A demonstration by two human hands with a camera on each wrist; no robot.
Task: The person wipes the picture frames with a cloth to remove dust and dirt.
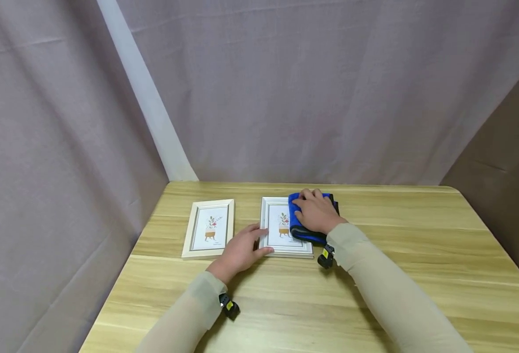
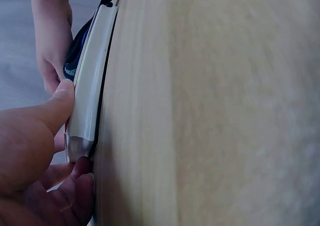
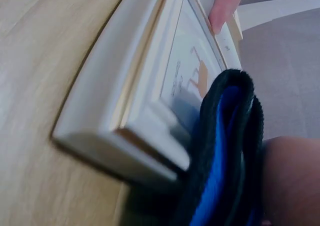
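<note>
A silver-white picture frame (image 1: 286, 254) lies flat on the table, holding a print of a potted plant. My left hand (image 1: 242, 249) grips its near left corner, thumb on the front border and fingers along the left side; in the left wrist view the thumb (image 2: 62, 98) lies on the frame's face edge. Over the right part of the frame is a folded blue cloth (image 1: 297, 221) with black edging. My right hand (image 1: 317, 211) holds the cloth against the frame with bent fingers. In the right wrist view the cloth (image 3: 215, 171) hides the frame's near right part.
A cream picture frame (image 1: 188, 240) with a similar print lies to the left, close to my left hand. The wooden table (image 1: 418, 255) ends at a grey curtain (image 1: 286, 98) behind. Each wrist wears a small black camera.
</note>
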